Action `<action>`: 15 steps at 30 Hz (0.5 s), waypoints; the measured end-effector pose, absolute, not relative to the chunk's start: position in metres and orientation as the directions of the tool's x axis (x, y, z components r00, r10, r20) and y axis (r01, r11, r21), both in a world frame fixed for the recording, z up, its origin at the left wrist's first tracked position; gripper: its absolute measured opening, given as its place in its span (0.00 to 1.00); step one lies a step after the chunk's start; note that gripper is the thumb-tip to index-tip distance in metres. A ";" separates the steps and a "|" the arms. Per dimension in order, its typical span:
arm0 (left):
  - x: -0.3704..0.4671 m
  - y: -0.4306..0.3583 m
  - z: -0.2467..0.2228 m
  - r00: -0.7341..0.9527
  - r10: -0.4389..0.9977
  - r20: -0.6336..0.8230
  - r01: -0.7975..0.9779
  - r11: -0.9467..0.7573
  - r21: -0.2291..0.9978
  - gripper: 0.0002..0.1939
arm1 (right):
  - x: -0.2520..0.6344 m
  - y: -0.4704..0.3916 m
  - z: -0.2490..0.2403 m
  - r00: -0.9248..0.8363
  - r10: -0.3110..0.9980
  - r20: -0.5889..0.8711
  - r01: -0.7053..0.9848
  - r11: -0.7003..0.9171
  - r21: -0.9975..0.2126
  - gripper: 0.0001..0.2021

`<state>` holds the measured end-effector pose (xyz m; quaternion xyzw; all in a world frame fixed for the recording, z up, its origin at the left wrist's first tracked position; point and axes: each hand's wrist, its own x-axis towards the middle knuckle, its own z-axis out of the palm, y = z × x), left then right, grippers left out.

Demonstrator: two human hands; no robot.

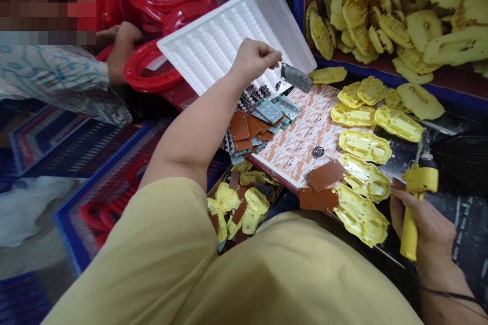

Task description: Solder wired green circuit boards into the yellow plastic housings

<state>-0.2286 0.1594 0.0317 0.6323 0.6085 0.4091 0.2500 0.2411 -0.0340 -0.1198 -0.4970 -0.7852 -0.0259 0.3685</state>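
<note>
My left hand is raised over the white foam tray, its thumb and fingertips pinched together. Just beyond the fingertips a dark rectangular piece shows; whether it is gripped is hard to tell. My right hand is wrapped round the handle of a yellow glue gun, whose nozzle points away from me. Left of the gun, yellow plastic shells lie in a column, with brown boards beside the nearest ones. A small black ring sits on the patterned board.
Circuit boards are piled below the tray. A box of yellow parts stands near my body. More yellow shells fill a bin at upper right. Another person's hand is by red rings at upper left.
</note>
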 end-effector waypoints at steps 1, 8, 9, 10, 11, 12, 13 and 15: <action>-0.223 0.157 0.034 -0.069 0.971 0.227 0.524 -0.158 0.837 0.30 | 0.239 -0.035 -0.117 -0.260 0.733 0.629 0.799 0.529 -0.286 0.13; -0.165 0.126 0.045 0.111 0.982 0.154 0.279 -0.180 0.943 0.29 | 0.216 -0.040 -0.082 -0.277 0.658 0.700 0.767 0.590 -0.251 0.14; -0.153 0.118 0.044 0.123 0.984 0.131 0.268 -0.160 0.950 0.28 | 0.211 -0.040 -0.076 -0.245 0.680 0.691 0.752 0.583 -0.307 0.14; -0.139 0.110 0.042 0.132 0.986 0.104 0.255 -0.135 0.958 0.25 | 0.204 -0.039 -0.071 -0.214 0.704 0.677 0.734 0.573 -0.365 0.15; -0.124 0.101 0.039 0.145 0.987 0.071 0.231 -0.104 0.967 0.23 | 0.197 -0.038 -0.067 -0.201 0.729 0.655 0.704 0.572 -0.421 0.18; -0.110 0.092 0.036 0.168 0.985 0.039 0.194 -0.072 0.978 0.21 | 0.189 -0.037 -0.063 -0.179 0.752 0.634 0.675 0.563 -0.477 0.19; -0.096 0.083 0.031 0.212 0.977 0.006 0.150 -0.039 0.988 0.20 | 0.182 -0.036 -0.060 -0.155 0.767 0.623 0.637 0.559 -0.530 0.20; -0.073 0.067 0.021 0.319 0.947 -0.035 0.060 0.017 0.998 0.19 | 0.171 -0.034 -0.055 -0.069 0.782 0.619 0.565 0.542 -0.622 0.19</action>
